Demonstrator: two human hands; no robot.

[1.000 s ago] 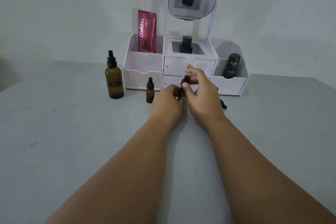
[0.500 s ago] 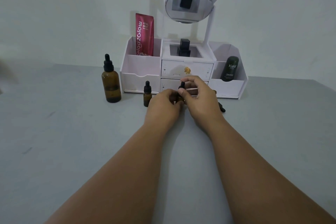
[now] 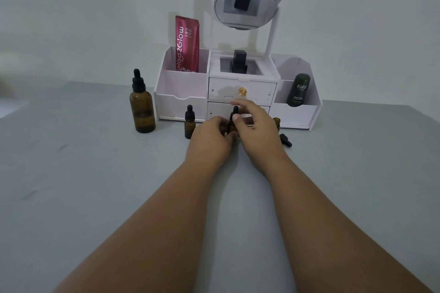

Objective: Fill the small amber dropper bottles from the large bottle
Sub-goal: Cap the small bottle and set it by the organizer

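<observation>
The large amber bottle [image 3: 142, 112] with a black dropper cap stands at the left on the grey table [image 3: 95, 185]. A capped small amber bottle [image 3: 189, 123] stands right of it. My left hand [image 3: 210, 140] grips the body of a second small amber bottle [image 3: 232, 127]. My right hand [image 3: 258, 129] pinches that bottle's black dropper cap [image 3: 235, 114] with thumb and fingers. A third small bottle [image 3: 277, 122] stands uncapped behind my right hand, largely hidden. Its loose black dropper cap [image 3: 285, 140] lies on the table beside it.
A white vanity organiser [image 3: 181, 93] with drawers and a cat-ear mirror [image 3: 245, 5] stands against the wall behind the bottles. It holds a red pouch [image 3: 187, 45], a black square-capped bottle [image 3: 239, 60] and a dark green Kahf container [image 3: 298, 90].
Both hands stay on the middle small bottle. My right fingers have shifted round its dropper cap, the index finger lifting away. The view has tilted slightly.
</observation>
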